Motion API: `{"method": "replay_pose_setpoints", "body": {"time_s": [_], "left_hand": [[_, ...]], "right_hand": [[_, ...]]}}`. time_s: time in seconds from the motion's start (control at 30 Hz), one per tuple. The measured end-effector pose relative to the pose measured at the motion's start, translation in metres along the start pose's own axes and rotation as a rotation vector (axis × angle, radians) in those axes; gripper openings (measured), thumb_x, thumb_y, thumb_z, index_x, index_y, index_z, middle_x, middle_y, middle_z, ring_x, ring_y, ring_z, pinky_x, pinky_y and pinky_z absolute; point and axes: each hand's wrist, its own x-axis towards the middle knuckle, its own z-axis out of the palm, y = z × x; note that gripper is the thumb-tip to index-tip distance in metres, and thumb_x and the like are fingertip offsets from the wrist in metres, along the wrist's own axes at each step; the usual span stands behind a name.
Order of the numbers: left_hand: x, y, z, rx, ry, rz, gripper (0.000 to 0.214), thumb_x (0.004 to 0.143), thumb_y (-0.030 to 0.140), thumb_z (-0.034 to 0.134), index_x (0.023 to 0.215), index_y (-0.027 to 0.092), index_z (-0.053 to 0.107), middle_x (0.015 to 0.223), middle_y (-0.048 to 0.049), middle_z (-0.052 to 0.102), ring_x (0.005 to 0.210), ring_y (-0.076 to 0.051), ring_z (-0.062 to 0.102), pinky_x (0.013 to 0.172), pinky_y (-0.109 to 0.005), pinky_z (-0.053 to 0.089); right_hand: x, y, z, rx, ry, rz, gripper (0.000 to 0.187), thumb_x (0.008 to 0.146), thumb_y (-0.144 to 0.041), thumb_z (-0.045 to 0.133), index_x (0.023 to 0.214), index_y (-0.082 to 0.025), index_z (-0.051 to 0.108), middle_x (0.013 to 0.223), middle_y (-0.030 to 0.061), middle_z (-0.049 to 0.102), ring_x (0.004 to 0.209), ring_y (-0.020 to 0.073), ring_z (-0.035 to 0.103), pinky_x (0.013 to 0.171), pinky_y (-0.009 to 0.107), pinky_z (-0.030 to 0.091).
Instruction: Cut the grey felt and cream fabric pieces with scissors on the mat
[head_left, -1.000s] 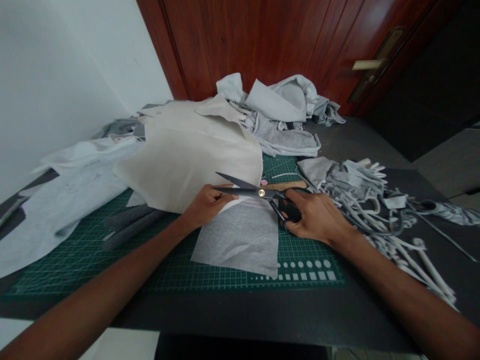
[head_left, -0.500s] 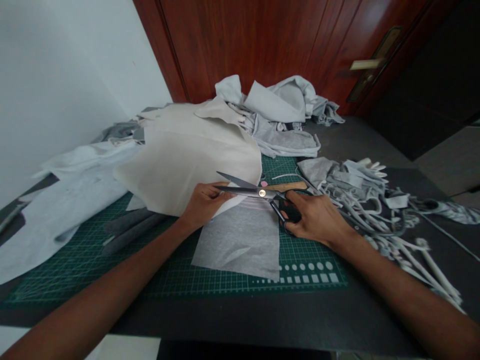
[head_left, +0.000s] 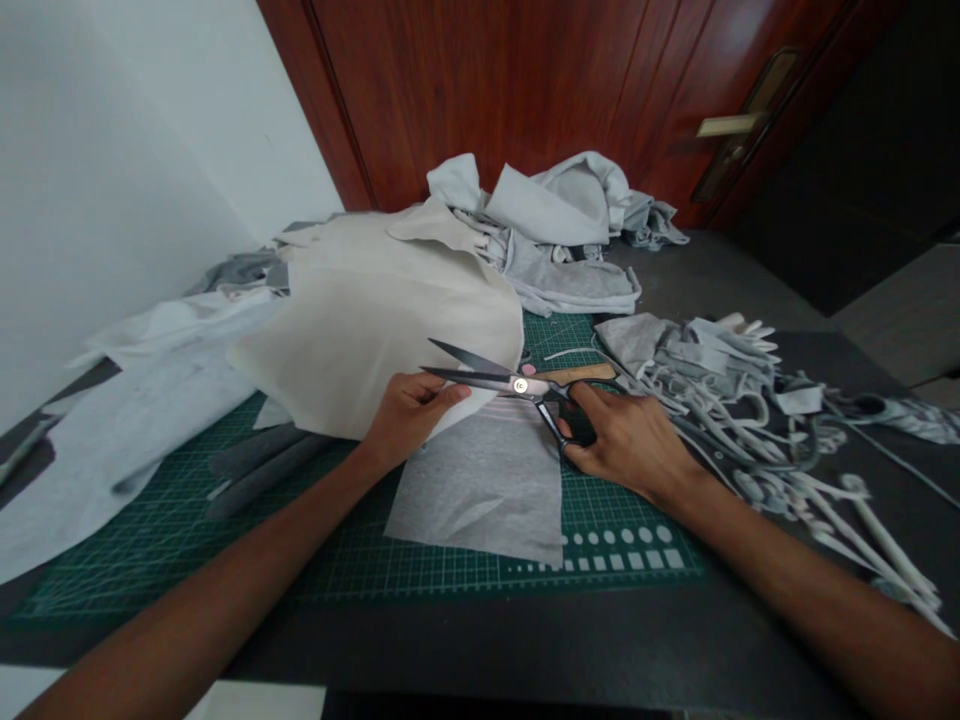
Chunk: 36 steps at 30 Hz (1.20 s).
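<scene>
Centrally, tailor's scissors, blades parted, extend over near right part of cream fabric sheet, right hand gripping handles. Left hand, closed, pinches sheet's edge beside blades. Nearer, gray fabric piece lies on green cutting mat. At right, heaped fabric scraps on dark table; behind, wooden door.

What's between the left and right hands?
Head view: open black metal scissors, a pale fabric edge, and the flat grey fabric piece beneath.
</scene>
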Motion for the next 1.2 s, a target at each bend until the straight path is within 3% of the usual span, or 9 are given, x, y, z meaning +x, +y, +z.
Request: {"method": "replay_pose_setpoints", "body": {"time_s": [0.47, 0.7, 0.93, 1.2], "left_hand": [[0.0, -0.007, 0.001, -0.067, 0.014, -0.006, 0.052, 0.086, 0.037, 0.067, 0.047, 0.018, 0.038, 0.046, 0.0066, 0.029, 0.043, -0.006, 0.026, 0.039, -0.022, 0.016], [0.0, -0.003, 0.001, -0.065, 0.021, 0.007, 0.047, 0.086, 0.037, 0.066, 0.05, 0.017, 0.045, 0.047, 0.0064, 0.032, 0.044, -0.006, 0.027, 0.039, -0.021, 0.016], [0.0, -0.001, 0.002, -0.005, 0.05, -0.017, 0.031, 0.082, 0.032, 0.066, 0.056, 0.015, 0.062, 0.046, 0.0052, 0.044, 0.043, -0.007, 0.033, 0.038, -0.019, 0.021], [0.001, -0.003, 0.002, -0.024, 0.054, -0.028, 0.032, 0.079, 0.034, 0.067, 0.055, 0.015, 0.062, 0.047, 0.0041, 0.047, 0.045, -0.007, 0.036, 0.04, -0.019, 0.025]], "right_hand": [[0.0, -0.005, -0.003, 0.049, -0.06, 0.015, 0.017, 0.086, -0.026, 0.053, 0.096, -0.017, 0.062, 0.081, 0.0049, 0.072, 0.064, 0.0187, 0.062, 0.058, 0.03, 0.027], [0.0, -0.003, -0.004, 0.076, -0.093, 0.0, 0.015, 0.088, -0.024, 0.051, 0.097, -0.018, 0.06, 0.083, 0.0056, 0.073, 0.069, 0.0189, 0.063, 0.061, 0.03, 0.031], [0.003, -0.008, -0.011, 0.084, -0.167, 0.042, 0.029, 0.083, -0.03, 0.056, 0.108, -0.016, 0.059, 0.098, 0.0088, 0.073, 0.082, 0.0238, 0.066, 0.068, 0.031, 0.038], [0.001, -0.007, -0.008, 0.08, -0.128, 0.032, 0.023, 0.084, -0.028, 0.054, 0.103, -0.017, 0.06, 0.091, 0.0073, 0.073, 0.075, 0.0232, 0.066, 0.064, 0.032, 0.035]]}}
